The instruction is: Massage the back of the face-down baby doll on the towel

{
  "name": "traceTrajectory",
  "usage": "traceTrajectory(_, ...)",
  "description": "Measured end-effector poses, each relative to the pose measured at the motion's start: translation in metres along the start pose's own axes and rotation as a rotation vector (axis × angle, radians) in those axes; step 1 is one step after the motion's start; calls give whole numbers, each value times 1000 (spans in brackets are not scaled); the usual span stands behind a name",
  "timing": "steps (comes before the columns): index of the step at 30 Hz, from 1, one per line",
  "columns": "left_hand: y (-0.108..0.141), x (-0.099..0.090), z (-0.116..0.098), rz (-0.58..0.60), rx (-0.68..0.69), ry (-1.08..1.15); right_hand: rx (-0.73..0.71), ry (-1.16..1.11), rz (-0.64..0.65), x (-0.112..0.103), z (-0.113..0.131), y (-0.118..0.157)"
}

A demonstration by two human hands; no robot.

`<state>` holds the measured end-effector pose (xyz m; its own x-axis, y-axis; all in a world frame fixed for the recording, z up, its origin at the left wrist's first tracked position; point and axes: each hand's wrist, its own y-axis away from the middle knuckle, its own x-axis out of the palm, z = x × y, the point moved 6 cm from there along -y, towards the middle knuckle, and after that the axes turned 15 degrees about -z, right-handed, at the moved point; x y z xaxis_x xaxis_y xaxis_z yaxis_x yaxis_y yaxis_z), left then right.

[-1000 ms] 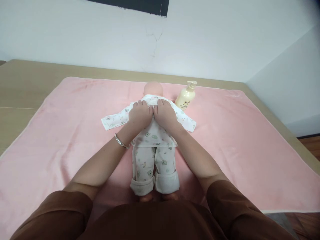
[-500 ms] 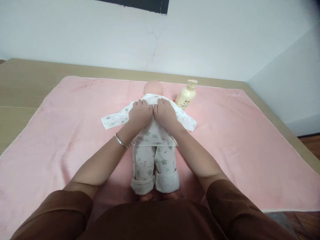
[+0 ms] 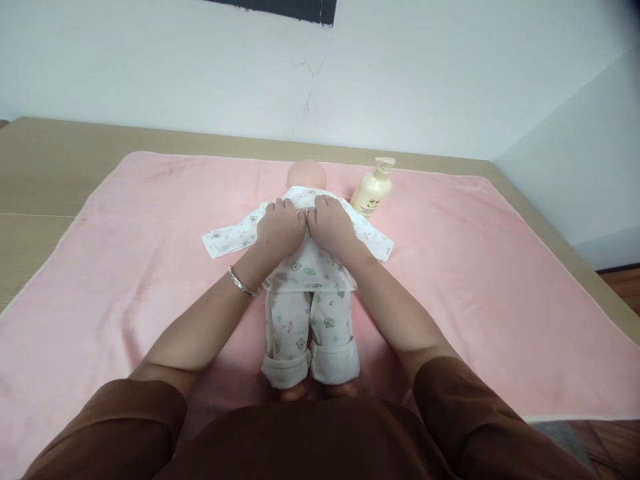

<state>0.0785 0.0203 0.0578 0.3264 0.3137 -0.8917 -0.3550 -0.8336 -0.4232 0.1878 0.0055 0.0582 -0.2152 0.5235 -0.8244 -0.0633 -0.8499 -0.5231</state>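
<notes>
A baby doll [image 3: 306, 175] lies lengthwise before me, its bald head at the far end and no face showing. It wears a white printed top [image 3: 310, 272] with both sleeves spread sideways, and matching trousers [image 3: 291, 327] with turned-up cuffs. My left hand [image 3: 281, 225] rests on the upper left of the doll's torso, fingers laid flat over the cloth. On the upper right, my right hand [image 3: 330, 223] lies the same way. The two thumbs meet near the middle of the torso. Neither hand grips anything; the palms are hidden.
Just right of the doll's head stands a cream pump bottle [image 3: 373, 192]. A pink blanket [image 3: 480, 287] with light edging spreads under everything on a wooden table [image 3: 45, 157]. Behind the table rises a white wall [image 3: 150, 73]. A silver bangle [image 3: 241, 281] circles my left wrist.
Almost nothing differs. Both hands stay in the same place on the doll's torso, and the view has shifted very slightly.
</notes>
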Motion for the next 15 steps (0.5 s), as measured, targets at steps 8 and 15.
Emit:
traceTrajectory(8,-2,-4,-4,17,-51,88,67,-64,105,4,-9,-3)
traceTrajectory(15,-21,15,14,7,-50,320,103,15,143,2,-2,3)
